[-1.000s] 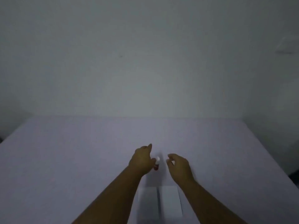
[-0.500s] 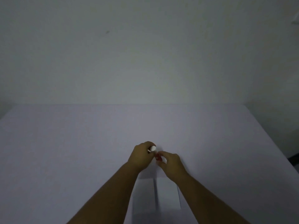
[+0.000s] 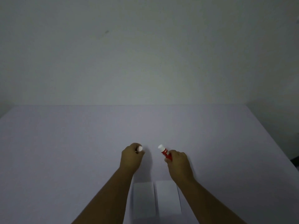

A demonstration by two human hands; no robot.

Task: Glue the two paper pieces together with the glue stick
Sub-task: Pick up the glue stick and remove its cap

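Glue stick (image 3: 165,152), light, stiff and slick, sat gripped by its red barrel in the right hand (image 3: 178,165); the left hand (image 3: 131,158) pinched its cap (image 3: 139,148). Two flimsy paper pieces (image 3: 155,201) lay side by side at the bench's near edge.

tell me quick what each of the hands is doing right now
Left hand: closed on the white cap.
Right hand: closed on the glue stick.

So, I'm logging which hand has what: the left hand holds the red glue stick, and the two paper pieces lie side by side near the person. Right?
Not quite. The head view shows the red glue stick in the right hand; the left hand holds its white cap. The two paper pieces do lie side by side near the person.
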